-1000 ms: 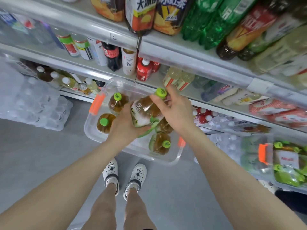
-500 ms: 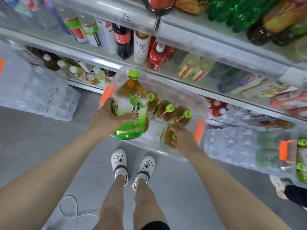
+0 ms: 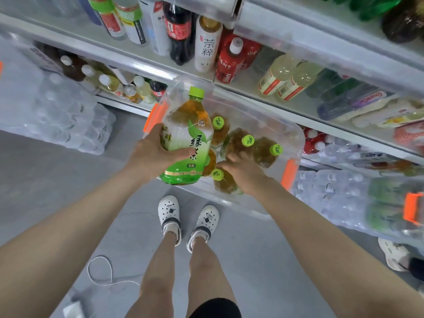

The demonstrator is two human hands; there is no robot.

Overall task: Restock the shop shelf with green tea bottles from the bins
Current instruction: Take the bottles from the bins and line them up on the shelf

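Currently, head view: left hand grips one green tea bottle upright over the clear bin. Right hand is down among the binned bottles, touching one; grasp cannot be told. Judgement: the held bottle is not yet on the shelf, and several remain to be moved.

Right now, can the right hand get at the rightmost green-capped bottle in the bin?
Probably yes: the right hand is inside the open clear bin, and that green tea bottle stands uncovered beside it.
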